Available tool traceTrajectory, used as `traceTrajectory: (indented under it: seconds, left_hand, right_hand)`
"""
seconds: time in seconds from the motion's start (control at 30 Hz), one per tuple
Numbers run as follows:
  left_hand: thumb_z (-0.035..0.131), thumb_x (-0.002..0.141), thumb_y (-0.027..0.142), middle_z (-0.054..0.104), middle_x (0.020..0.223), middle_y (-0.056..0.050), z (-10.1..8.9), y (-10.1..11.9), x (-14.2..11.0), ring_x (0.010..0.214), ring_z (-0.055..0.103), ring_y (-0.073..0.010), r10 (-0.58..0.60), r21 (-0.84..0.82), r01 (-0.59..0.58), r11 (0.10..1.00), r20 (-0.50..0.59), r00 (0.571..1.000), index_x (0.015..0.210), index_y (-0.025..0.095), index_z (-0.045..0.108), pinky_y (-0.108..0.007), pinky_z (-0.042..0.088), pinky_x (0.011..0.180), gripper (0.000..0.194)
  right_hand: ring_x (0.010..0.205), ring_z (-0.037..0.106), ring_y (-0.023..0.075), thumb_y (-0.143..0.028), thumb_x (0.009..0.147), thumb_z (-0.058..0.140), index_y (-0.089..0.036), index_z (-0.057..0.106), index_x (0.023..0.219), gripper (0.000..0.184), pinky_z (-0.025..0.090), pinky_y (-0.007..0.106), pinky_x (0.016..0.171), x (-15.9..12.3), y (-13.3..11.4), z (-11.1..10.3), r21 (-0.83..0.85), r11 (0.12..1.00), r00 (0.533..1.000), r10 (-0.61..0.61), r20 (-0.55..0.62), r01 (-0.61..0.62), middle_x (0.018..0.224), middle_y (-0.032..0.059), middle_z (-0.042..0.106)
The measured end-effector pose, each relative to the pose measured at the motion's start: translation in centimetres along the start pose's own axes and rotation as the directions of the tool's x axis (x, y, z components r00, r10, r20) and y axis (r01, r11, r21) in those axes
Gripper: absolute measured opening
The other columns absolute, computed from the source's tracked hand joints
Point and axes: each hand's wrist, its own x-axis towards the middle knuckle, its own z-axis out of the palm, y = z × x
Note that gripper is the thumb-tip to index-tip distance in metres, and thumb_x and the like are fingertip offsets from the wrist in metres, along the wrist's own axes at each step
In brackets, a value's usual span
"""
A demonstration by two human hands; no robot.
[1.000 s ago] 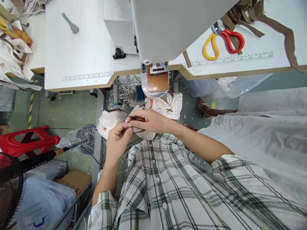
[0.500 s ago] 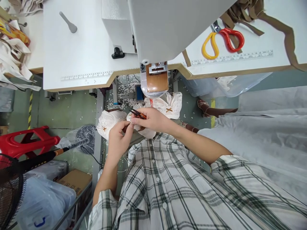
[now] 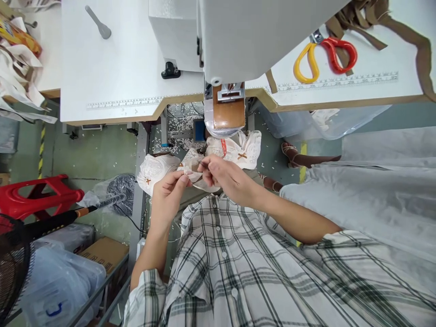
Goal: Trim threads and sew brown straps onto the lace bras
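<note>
Several white lace pieces with small brown bows, apparently bras, lie on my lap under the sewing machine (image 3: 226, 109). One lace piece (image 3: 153, 172) is at the left; another (image 3: 250, 147) with a red mark beside it is at the right. My left hand (image 3: 168, 195) pinches a small bit of white material between thumb and forefinger, in front of the middle piece (image 3: 191, 159). Close by on the right, my right hand (image 3: 231, 179) is closed with its fingers curled. What it holds, if anything, is hidden.
Scissors (image 3: 322, 56) with yellow and red handles lie on the white table (image 3: 112, 86) by brown strips (image 3: 402, 34). A red stool (image 3: 37, 195), a fan (image 3: 13, 268) and clear plastic boxes (image 3: 64, 281) stand at left. White cloth (image 3: 381, 181) hangs at right, near another person's foot (image 3: 289, 150).
My right hand has moved slightly right, away from my left fingertips, and its fingers have curled. The black and orange thread snips it held no longer show. My left hand keeps its pinch.
</note>
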Motion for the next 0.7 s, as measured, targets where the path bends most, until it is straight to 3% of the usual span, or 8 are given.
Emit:
traceTrajectory:
  seconds: [0.1, 0.23, 0.7]
  left_hand:
    - [0.069, 0.09, 0.037, 0.076, 0.084, -0.002, 0.0, 0.3, -0.3, 0.078, 0.067, -0.0154, 0.051, 0.075, -0.049, 0.996, -0.026, 0.998, 0.101, 0.021, 0.079, -0.028, 0.053, 0.08, 0.022]
    - [0.069, 0.09, 0.036, 0.077, 0.09, -0.003, 0.0, 0.6, -0.6, 0.081, 0.069, -0.0159, 0.105, 0.158, -0.097, 0.983, -0.043, 0.994, 0.099, 0.021, 0.08, -0.028, 0.053, 0.081, 0.02]
    - [0.068, 0.091, 0.033, 0.075, 0.081, -0.001, 0.1, 0.9, -0.5, 0.077, 0.068, -0.0154, 0.131, 0.152, -0.124, 0.981, -0.037, 0.991, 0.092, 0.021, 0.079, -0.028, 0.053, 0.078, 0.016]
  right_hand:
    - [0.063, 0.044, 0.0105, -0.05, 0.107, 0.024, -0.017, 0.055, 0.096, 0.047, 0.035, 0.024, 0.06, -0.5, 0.3, 0.7, 0.221, 0.964, 0.98, 0.117, 0.159, -0.151, 0.067, -0.0018, 0.05]
    - [0.055, 0.035, 0.0084, -0.052, 0.105, 0.031, -0.016, 0.055, 0.094, 0.044, 0.028, 0.023, 0.052, -0.2, 0.5, 1.2, 0.358, 0.892, 0.95, 0.194, 0.244, -0.274, 0.064, -0.0037, 0.045]
    - [0.054, 0.034, 0.006, -0.05, 0.106, 0.033, -0.015, 0.054, 0.093, 0.042, 0.03, 0.021, 0.051, 0.1, 0.6, 1.1, 0.296, 0.917, 0.946, 0.192, 0.262, -0.268, 0.067, -0.0048, 0.046]
